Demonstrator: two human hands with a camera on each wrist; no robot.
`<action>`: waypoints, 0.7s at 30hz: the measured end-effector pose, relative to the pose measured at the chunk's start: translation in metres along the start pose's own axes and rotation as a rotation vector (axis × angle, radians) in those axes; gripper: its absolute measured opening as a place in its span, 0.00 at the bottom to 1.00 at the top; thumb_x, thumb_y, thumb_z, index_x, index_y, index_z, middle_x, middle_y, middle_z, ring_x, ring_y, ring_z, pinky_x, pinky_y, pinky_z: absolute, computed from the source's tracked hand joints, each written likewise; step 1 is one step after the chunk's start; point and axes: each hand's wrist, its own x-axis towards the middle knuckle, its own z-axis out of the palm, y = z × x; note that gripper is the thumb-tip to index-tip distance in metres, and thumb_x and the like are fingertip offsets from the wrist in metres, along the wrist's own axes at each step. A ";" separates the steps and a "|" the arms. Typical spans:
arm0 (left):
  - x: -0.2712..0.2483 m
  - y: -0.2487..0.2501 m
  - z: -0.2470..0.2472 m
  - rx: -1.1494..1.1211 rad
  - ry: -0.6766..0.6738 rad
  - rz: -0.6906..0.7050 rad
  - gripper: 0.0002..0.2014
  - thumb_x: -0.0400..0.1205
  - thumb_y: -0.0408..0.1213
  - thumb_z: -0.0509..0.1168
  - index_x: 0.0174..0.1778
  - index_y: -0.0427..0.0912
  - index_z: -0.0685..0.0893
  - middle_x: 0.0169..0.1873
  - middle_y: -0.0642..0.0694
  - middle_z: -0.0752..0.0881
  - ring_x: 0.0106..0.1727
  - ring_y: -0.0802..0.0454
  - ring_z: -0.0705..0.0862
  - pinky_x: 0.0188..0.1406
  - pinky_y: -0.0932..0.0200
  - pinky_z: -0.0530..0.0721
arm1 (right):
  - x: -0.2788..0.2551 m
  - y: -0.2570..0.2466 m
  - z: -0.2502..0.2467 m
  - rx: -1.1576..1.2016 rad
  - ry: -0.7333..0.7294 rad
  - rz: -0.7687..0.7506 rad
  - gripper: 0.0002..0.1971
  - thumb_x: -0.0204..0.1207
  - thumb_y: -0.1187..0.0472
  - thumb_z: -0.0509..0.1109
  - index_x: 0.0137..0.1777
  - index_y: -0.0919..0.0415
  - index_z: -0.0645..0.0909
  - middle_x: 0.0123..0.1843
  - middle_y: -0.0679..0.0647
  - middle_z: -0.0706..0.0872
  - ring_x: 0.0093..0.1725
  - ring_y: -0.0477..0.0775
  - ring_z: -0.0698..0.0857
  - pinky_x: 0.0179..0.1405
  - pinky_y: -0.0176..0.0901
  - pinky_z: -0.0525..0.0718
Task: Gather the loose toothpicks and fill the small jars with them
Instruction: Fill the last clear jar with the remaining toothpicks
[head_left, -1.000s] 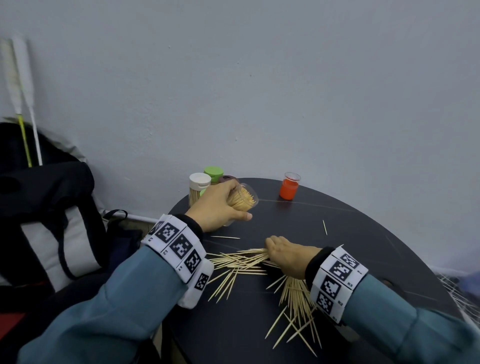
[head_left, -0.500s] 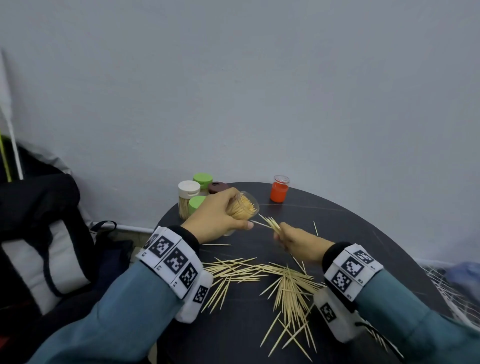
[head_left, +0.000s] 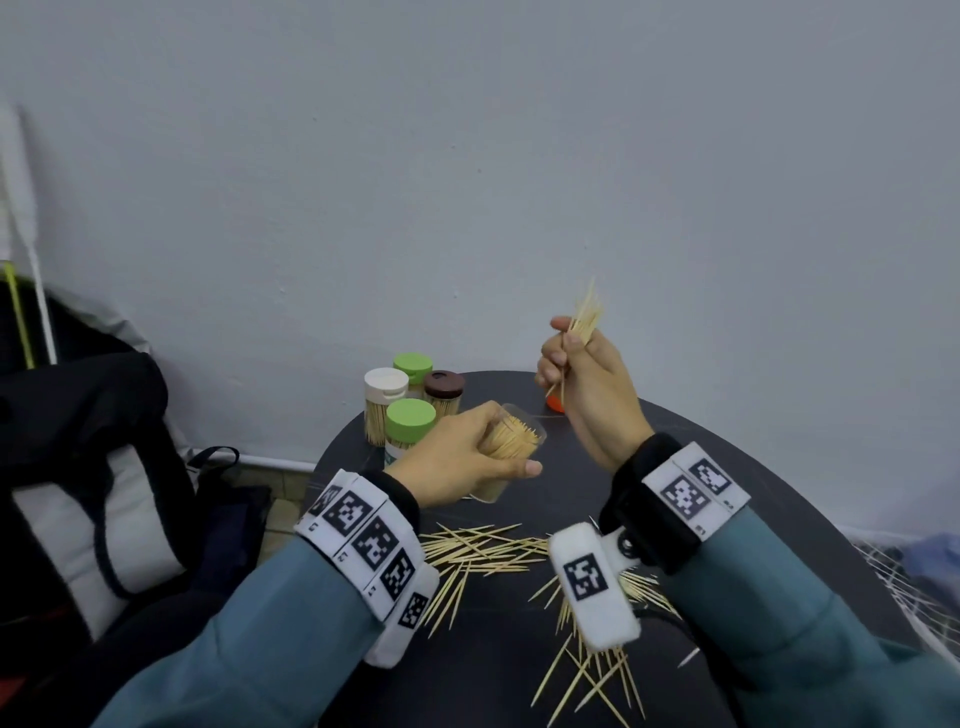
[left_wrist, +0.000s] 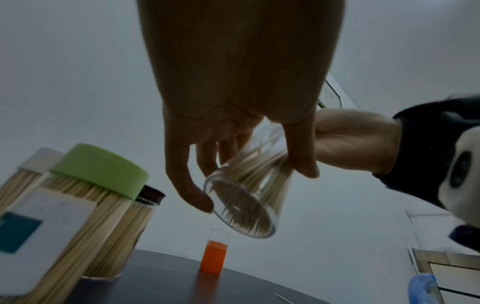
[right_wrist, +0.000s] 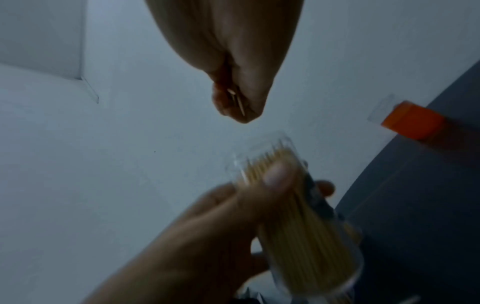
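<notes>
I count four capped jars (head_left: 410, 410) at the round dark table's (head_left: 727, 467) far left edge: two green lids, one white, one brown, all packed with toothpicks. My left hand (head_left: 457, 460) grips a fifth, clear open jar (head_left: 511, 449), tilted above the table and mostly full. My right hand (head_left: 587, 379) pinches a thin bunch of toothpicks (head_left: 584, 317), raised well above it. Loose toothpicks (head_left: 483, 551) lie scattered near me. One orange cup (left_wrist: 215, 257) stands apart.
</notes>
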 end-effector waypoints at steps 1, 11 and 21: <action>0.000 0.000 0.000 -0.008 -0.004 0.000 0.14 0.73 0.47 0.74 0.47 0.49 0.76 0.40 0.52 0.82 0.41 0.56 0.79 0.44 0.60 0.77 | -0.002 0.003 0.004 -0.019 -0.006 -0.002 0.13 0.87 0.65 0.46 0.49 0.57 0.71 0.30 0.49 0.67 0.24 0.39 0.71 0.31 0.29 0.73; 0.004 -0.002 0.002 -0.042 0.020 0.025 0.26 0.73 0.55 0.72 0.59 0.42 0.78 0.53 0.47 0.86 0.57 0.51 0.84 0.63 0.46 0.80 | -0.034 0.027 0.005 0.054 -0.064 0.073 0.09 0.86 0.64 0.49 0.51 0.58 0.71 0.42 0.51 0.87 0.44 0.38 0.87 0.44 0.31 0.84; 0.009 0.002 0.011 -0.072 -0.047 0.018 0.17 0.75 0.45 0.73 0.55 0.44 0.77 0.44 0.51 0.83 0.45 0.56 0.81 0.50 0.57 0.79 | -0.038 0.028 -0.018 -0.077 -0.066 0.124 0.13 0.86 0.55 0.50 0.47 0.58 0.74 0.60 0.53 0.88 0.66 0.50 0.81 0.68 0.48 0.76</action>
